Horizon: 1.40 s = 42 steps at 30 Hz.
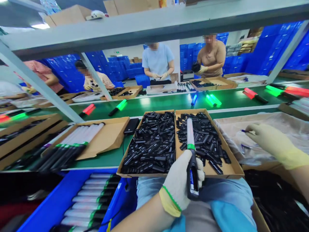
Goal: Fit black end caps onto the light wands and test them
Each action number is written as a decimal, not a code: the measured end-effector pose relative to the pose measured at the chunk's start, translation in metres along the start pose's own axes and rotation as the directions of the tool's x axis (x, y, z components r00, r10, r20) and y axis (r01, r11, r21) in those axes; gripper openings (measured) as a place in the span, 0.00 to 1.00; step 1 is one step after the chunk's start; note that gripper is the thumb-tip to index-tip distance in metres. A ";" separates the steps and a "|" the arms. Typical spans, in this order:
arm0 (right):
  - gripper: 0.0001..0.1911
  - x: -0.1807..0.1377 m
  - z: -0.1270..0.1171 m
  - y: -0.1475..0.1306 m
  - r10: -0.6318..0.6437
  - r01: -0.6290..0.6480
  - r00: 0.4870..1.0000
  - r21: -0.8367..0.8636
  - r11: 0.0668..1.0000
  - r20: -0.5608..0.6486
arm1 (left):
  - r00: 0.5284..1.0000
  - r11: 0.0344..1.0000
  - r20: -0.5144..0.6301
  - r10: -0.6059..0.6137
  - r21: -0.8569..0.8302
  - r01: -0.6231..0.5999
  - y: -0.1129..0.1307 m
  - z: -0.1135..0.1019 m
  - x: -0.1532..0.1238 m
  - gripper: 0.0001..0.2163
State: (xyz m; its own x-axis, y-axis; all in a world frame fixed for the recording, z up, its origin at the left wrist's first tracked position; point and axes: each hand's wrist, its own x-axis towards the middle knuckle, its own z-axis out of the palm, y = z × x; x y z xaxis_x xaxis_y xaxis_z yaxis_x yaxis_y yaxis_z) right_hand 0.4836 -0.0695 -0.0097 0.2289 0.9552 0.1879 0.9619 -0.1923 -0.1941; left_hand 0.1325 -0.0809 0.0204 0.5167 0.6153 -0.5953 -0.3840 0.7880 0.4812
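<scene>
My left hand, in a white glove with a yellow cuff, is wrapped round the black handle of a light stick. The stick stands tilted upright, with a clear tube on top and a green band below it. Its battery compartment faces me uncovered, and a blue battery shows inside. Off to the right, my right hand, in a pale yellow glove, pinches a small dark battery above a plastic-lined box. Another battery lies in that box.
Two cardboard trays of small black plastic parts sit before me. More light sticks lie at left and in a blue bin. Lit sticks rest on the green conveyor. Several people work opposite, beneath an overhead beam.
</scene>
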 end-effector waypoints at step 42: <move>0.12 -0.127 -0.018 -0.181 -0.567 0.712 0.692 0.289 0.640 -0.447 | 0.973 0.954 0.058 0.221 0.192 -0.228 -0.004 -0.010 -0.003 0.14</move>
State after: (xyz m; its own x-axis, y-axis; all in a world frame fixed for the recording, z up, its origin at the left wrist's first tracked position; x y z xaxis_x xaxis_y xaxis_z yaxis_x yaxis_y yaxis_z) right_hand 0.2828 -0.1598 0.0187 -0.3205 0.6689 0.6707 0.7357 0.6218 -0.2685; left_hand 0.1245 -0.0858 0.0138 0.4626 0.7722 -0.4356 -0.3372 0.6077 0.7191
